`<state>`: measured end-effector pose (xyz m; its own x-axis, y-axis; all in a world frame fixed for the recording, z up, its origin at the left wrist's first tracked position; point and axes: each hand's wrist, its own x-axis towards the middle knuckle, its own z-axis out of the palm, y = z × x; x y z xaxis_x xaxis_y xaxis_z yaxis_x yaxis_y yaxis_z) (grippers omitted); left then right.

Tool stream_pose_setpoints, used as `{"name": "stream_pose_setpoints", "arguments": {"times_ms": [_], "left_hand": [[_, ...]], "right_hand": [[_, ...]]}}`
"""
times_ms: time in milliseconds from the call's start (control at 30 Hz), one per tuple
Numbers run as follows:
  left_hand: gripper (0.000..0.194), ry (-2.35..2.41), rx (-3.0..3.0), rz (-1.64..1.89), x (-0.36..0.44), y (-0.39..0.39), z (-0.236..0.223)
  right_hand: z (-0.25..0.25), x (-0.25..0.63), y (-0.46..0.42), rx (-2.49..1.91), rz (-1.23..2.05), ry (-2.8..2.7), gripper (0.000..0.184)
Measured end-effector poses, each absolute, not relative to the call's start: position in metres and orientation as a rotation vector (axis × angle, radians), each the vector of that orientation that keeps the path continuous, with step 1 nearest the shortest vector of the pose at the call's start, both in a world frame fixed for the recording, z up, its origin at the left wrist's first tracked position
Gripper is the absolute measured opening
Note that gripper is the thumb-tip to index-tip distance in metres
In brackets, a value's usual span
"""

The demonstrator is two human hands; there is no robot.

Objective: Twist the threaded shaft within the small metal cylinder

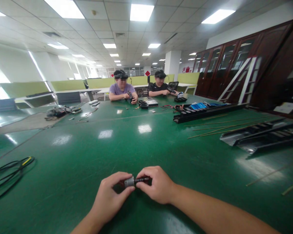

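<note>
At the frame's lower centre, the left hand pinches a silver motor-like cylinder, the right hand its dark ridged shaft; both parts appear joined, any remaining work unclear.

This is an open-plan office, shown by the yellow-green desk partitions and white desks toward 12 o'clock, the tiled ceiling with its rows of flat light panels, and the glass-fronted wooden cabinets at 2 o'clock. A large green table bearing metal channels between 2 and 3 o'clock, and a stepladder at 2 o'clock, lend it a workshop side.
</note>
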<state>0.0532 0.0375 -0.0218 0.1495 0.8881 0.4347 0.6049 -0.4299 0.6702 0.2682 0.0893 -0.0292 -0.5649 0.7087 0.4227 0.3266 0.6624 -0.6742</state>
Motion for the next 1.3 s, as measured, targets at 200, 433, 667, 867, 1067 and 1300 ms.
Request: {"name": "stream_pose_setpoints", "arguments": {"times_ms": [200,433,667,867,1067,1300], "left_hand": [[0.02,1.45,2.11,1.16,0.0525,0.0372,-0.0203],[0.019,1.45,2.113,1.163,0.0535,0.0372,-0.018],[0.02,1.466,2.129,1.163,0.0517,0.0366,-0.0198],[0.02,1.47,2.145,1.164,0.0515,0.0368,-0.0194],[0.021,1.469,2.159,1.156,0.0496,0.0376,-0.0216],[0.02,1.472,2.171,1.173,0.0511,0.0367,-0.0189]], "right_hand": [[-0.0273,0.2681,0.0895,-0.807,0.692,-2.181,0.009],[-0.0262,0.2686,0.0886,-0.817,0.686,-2.196,0.009],[-0.0271,0.2689,0.0885,-0.828,0.69,-2.181,0.009],[-0.0267,0.2693,0.0884,-0.818,0.695,-2.179,0.009],[-0.0273,0.268,0.0899,-0.838,0.714,-2.165,0.009],[-0.0262,0.2676,0.0884,-0.857,0.7,-2.164,0.008]]}}
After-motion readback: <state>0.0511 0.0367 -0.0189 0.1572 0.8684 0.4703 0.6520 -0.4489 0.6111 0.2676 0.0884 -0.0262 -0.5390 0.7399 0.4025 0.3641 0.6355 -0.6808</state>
